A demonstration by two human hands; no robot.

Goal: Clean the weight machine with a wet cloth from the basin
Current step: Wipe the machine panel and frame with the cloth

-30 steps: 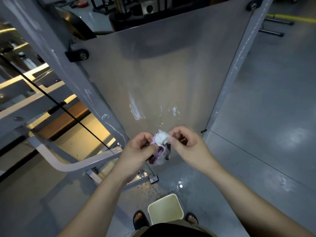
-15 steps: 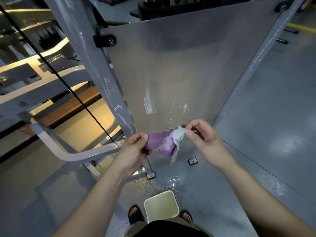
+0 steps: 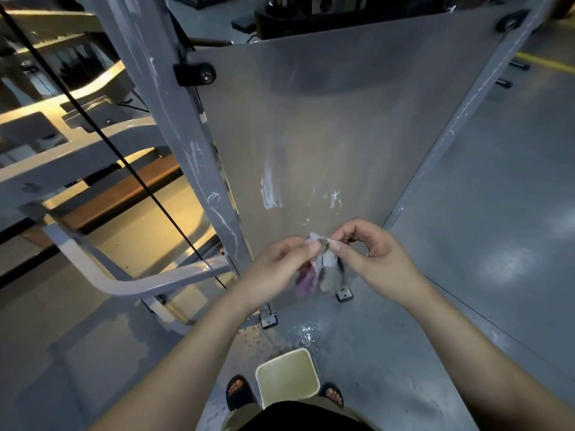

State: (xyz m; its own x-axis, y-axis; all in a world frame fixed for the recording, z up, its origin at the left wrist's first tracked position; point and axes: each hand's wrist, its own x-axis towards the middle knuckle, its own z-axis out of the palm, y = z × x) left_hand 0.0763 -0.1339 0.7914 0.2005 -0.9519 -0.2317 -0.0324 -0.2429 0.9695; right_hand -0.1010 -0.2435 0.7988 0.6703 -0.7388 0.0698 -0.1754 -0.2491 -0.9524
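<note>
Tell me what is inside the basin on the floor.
The basin holds only cloudy yellowish liquid; nothing floats in the visible part. Its near edge is hidden by the person's clothing.

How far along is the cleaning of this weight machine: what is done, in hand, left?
Done: the cloth is out of the basin, and water lies splashed on the floor beside it. In hand: the left hand and right hand pinch the cloth between them, before the machine's grey panel. Left: white smears on the panel show wiping is not yet done.
</note>
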